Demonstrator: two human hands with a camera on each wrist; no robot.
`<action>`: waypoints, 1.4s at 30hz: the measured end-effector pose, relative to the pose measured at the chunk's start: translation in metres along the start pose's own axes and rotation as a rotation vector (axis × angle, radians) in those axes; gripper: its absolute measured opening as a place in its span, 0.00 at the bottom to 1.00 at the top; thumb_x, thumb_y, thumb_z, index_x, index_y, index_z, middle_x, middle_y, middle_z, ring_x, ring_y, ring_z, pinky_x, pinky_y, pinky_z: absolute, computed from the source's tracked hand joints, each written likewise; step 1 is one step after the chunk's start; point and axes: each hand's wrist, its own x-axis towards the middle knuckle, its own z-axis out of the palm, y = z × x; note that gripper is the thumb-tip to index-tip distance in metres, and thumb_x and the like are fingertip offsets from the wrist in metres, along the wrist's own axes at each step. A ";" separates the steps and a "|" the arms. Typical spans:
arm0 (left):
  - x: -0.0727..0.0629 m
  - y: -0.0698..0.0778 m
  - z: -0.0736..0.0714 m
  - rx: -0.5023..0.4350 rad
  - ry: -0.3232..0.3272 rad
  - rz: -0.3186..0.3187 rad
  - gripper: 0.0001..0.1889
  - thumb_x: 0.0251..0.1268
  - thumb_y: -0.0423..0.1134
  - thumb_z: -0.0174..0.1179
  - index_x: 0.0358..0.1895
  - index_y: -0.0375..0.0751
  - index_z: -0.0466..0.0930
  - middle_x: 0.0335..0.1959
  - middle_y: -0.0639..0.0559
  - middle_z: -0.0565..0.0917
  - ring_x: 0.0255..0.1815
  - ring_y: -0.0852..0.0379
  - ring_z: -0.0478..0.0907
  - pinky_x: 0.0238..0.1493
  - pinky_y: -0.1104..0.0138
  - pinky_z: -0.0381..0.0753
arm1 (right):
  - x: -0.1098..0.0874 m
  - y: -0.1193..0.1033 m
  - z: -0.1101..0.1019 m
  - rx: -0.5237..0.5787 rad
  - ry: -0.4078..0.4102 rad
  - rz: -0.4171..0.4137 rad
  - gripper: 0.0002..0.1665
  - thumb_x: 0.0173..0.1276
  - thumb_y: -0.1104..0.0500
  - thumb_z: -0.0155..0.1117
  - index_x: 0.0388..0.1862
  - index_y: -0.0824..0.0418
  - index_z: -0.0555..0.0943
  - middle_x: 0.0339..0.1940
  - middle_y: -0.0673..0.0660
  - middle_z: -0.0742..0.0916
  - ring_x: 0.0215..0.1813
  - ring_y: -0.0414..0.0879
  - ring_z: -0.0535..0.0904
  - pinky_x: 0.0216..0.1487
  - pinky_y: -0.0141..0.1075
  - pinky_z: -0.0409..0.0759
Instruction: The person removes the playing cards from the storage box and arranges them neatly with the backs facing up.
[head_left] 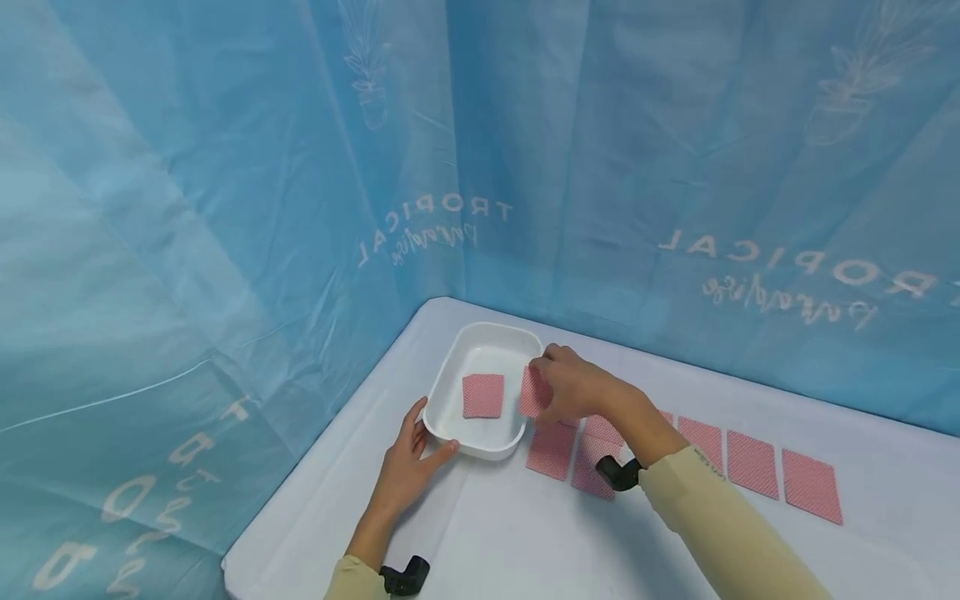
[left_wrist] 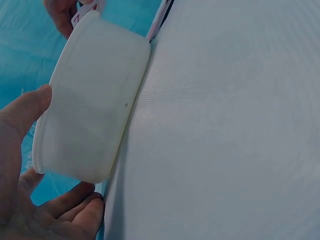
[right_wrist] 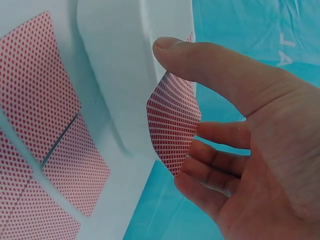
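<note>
A white plastic tub with rounded corners stands on the table. My left hand holds its near left corner; in the left wrist view the thumb lies against the rim and the other fingers are around the corner. My right hand pinches a red-patterned playing card at the tub's right rim. The card bends between thumb and fingers; whether more than one is held I cannot tell. Inside the tub lies a small pile of playing cards, red backs up.
Several red-backed playing cards lie in rows on the white-covered table to the right, some beneath my right forearm. Blue printed curtains hang close behind the table and along its left side. Each wrist wears a black device.
</note>
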 end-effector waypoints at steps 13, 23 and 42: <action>0.004 -0.001 0.006 0.022 -0.002 -0.008 0.47 0.52 0.55 0.71 0.74 0.61 0.52 0.68 0.41 0.67 0.69 0.49 0.63 0.66 0.64 0.65 | -0.014 0.014 0.010 -0.062 -0.022 0.041 0.50 0.45 0.43 0.80 0.65 0.60 0.72 0.51 0.51 0.72 0.53 0.46 0.66 0.47 0.38 0.79; 0.002 0.001 0.002 0.029 0.008 -0.020 0.48 0.51 0.59 0.70 0.74 0.64 0.51 0.68 0.46 0.67 0.69 0.54 0.63 0.65 0.69 0.65 | -0.022 0.021 0.016 -0.068 -0.023 0.076 0.53 0.44 0.43 0.80 0.68 0.59 0.69 0.55 0.52 0.71 0.57 0.46 0.65 0.49 0.39 0.79; -0.003 0.009 0.004 0.028 -0.005 -0.039 0.48 0.53 0.56 0.70 0.75 0.60 0.50 0.70 0.42 0.64 0.71 0.51 0.60 0.66 0.68 0.63 | -0.055 0.033 0.023 -0.086 0.019 0.109 0.52 0.44 0.41 0.80 0.66 0.59 0.71 0.52 0.52 0.72 0.54 0.45 0.67 0.48 0.38 0.78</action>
